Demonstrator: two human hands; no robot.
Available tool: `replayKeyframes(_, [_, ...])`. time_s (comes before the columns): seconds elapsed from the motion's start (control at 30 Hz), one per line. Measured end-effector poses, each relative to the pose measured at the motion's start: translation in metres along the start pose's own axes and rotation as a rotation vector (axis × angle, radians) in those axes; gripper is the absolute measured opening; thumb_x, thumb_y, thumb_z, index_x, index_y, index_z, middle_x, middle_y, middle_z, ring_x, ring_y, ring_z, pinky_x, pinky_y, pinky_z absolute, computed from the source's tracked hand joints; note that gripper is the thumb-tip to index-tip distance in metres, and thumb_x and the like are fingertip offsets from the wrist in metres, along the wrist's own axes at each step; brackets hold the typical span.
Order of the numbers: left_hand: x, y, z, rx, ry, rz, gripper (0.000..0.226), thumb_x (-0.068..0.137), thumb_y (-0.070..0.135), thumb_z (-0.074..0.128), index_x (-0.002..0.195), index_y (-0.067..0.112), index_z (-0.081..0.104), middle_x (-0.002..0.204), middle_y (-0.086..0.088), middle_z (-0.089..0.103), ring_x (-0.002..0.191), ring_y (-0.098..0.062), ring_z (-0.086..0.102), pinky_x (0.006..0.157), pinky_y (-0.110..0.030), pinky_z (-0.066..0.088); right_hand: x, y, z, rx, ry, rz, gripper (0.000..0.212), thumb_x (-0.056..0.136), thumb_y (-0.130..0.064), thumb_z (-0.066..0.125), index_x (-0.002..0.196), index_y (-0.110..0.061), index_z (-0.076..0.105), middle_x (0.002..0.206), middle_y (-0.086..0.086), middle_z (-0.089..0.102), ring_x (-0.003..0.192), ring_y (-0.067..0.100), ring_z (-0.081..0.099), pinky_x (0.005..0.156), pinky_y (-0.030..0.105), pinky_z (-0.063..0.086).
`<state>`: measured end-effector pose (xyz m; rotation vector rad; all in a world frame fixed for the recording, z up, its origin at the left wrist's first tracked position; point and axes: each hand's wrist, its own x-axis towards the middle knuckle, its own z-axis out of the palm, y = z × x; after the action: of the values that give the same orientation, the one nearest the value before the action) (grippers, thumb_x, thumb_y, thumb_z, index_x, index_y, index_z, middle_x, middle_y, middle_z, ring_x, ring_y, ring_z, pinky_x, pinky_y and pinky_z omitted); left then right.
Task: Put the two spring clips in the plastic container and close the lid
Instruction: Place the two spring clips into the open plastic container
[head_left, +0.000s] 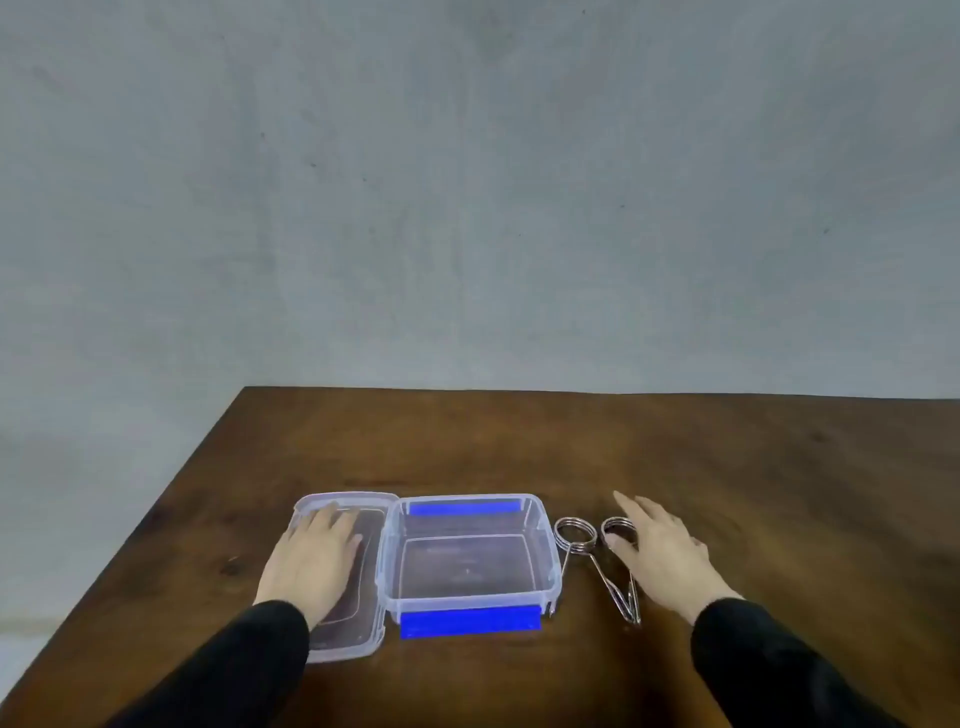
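Observation:
A clear plastic container (548, 551) with blue latches stands open and empty on the brown table. Its clear lid (363, 644) lies flat to the left, hinged to the box. My left hand (311, 561) rests palm down on the lid, fingers spread. Two metal spring clips lie right of the container: one clip (574, 535) close to the box wall, the other clip (621, 592) further right. My right hand (665, 551) hovers over the right clip with fingers apart, the thumb touching or just above its ring; it grips nothing.
The wooden table (519, 447) ends at a far edge against a grey wall, and its left edge runs diagonally past the lid. Black sleeves cover both forearms.

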<state>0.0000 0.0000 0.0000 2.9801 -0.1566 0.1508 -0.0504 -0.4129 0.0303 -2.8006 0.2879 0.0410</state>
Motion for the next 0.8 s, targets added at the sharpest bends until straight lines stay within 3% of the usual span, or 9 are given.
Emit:
replayKeyframes(0.17, [-0.008, -0.009, 0.022, -0.066, -0.08, -0.026, 0.051, 0.103, 0.042, 0.03, 0.151, 0.027, 0.036, 0.159, 0.0, 0.032, 0.144, -0.016, 0.03, 0.119, -0.034, 0.02, -0.019, 0.017, 0.021, -0.055, -0.06, 0.087, 0.068, 0.093, -0.06, 0.046, 0.153, -0.038, 0.022, 0.162, -0.002, 0.025, 0.146, 0.025, 0.024, 0.112, 0.059, 0.029])
replayKeyframes(0.27, [-0.006, -0.007, 0.025, -0.088, -0.096, -0.004, 0.052, 0.103, 0.042, 0.03, 0.153, 0.027, 0.031, 0.162, 0.001, 0.024, 0.146, -0.015, 0.025, 0.119, -0.032, 0.019, -0.026, 0.017, 0.026, -0.102, -0.021, 0.107, 0.069, 0.093, -0.059, 0.047, 0.153, -0.037, 0.021, 0.159, -0.002, 0.031, 0.144, 0.024, 0.03, 0.11, 0.055, 0.034])
replayKeyframes(0.5, [-0.006, -0.01, 0.026, -0.116, -0.135, -0.028, 0.055, 0.101, 0.049, 0.029, 0.152, 0.032, 0.03, 0.162, 0.005, 0.023, 0.146, -0.015, 0.025, 0.118, -0.032, 0.02, -0.033, 0.014, 0.042, -0.18, 0.16, 0.087, 0.055, 0.097, -0.047, 0.048, 0.149, -0.036, 0.034, 0.145, -0.005, 0.051, 0.131, 0.019, 0.046, 0.104, 0.05, 0.039])
replayKeyframes(0.8, [-0.007, -0.007, 0.024, -0.087, -0.15, -0.021, 0.057, 0.099, 0.052, 0.025, 0.153, 0.031, 0.029, 0.163, 0.004, 0.022, 0.147, -0.016, 0.023, 0.118, -0.033, 0.019, -0.026, 0.018, 0.041, -0.175, 0.147, 0.047, 0.054, 0.098, -0.043, 0.047, 0.15, -0.039, 0.032, 0.149, -0.007, 0.047, 0.133, 0.019, 0.04, 0.104, 0.051, 0.034])
